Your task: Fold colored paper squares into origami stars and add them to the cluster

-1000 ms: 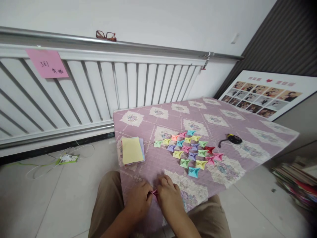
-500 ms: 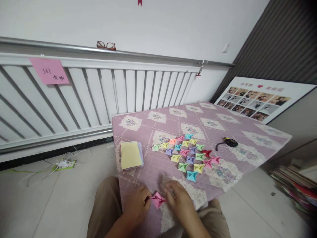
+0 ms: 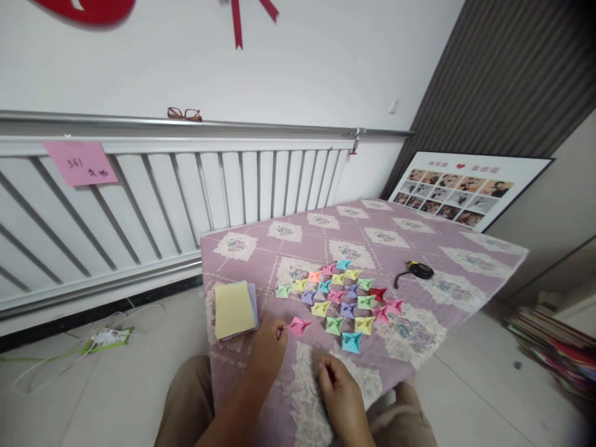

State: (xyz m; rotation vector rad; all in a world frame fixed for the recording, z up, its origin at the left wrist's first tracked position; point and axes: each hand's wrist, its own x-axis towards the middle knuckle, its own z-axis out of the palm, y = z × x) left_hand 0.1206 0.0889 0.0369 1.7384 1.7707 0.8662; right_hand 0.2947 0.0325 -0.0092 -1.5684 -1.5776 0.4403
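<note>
Between the thumb and fingers of my left hand (image 3: 270, 349) is one tip of a pink folded paper boat (image 3: 298, 326), beside the group of boats. My right hand (image 3: 341, 392) rests near the table's front edge, its fingers curled together; whether anything is in them is too small to tell. Several small folded boats in green, yellow, purple, pink and red stand in slanting rows, with a blue boat (image 3: 351, 342) nearest to me. Left of them lies a stack of coloured paper (image 3: 234, 310), a yellow sheet on top.
A black tape measure (image 3: 421, 270) lies right of the boats on the flowered tablecloth (image 3: 251, 268). Behind the table are a white radiator (image 3: 233, 186) and a pipe bearing glasses (image 3: 184, 114). A photo board (image 3: 454, 186) leans at the back right.
My left hand has moved forward with the pink boat, towards the other boats. The right hand has come away from that boat. The camera view has tilted up and shifted.
</note>
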